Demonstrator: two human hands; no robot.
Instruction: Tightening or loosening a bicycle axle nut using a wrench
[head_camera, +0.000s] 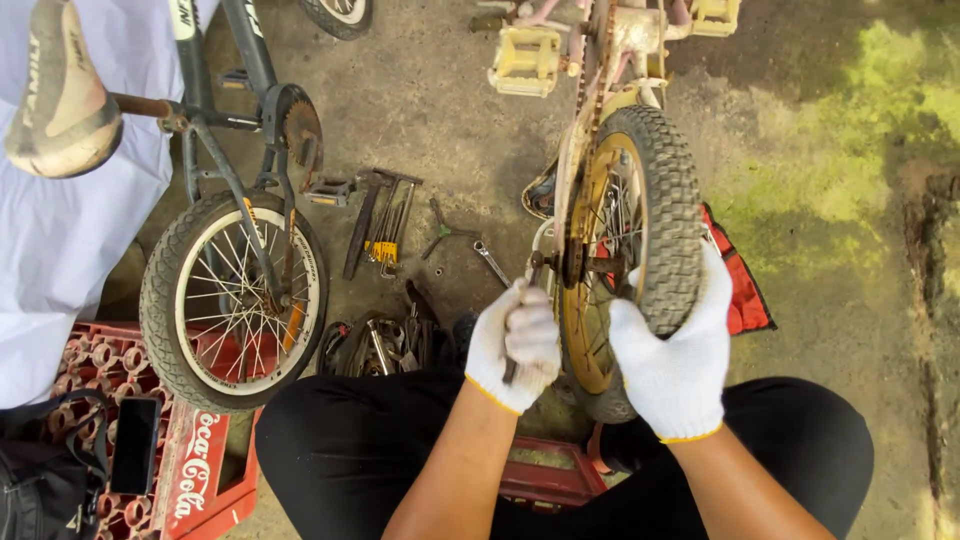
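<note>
Left hand (513, 347): fingers closed on wrench (527, 300) at rear axle
Right hand (678, 360): fingers clamped on knobby tyre (668, 200), wheel at 12 o'clock
Risk: wrench may slip off nut, knuckles striking chain (585, 90)
Crate (195, 470): red, white script panel, 8 o'clock
</note>
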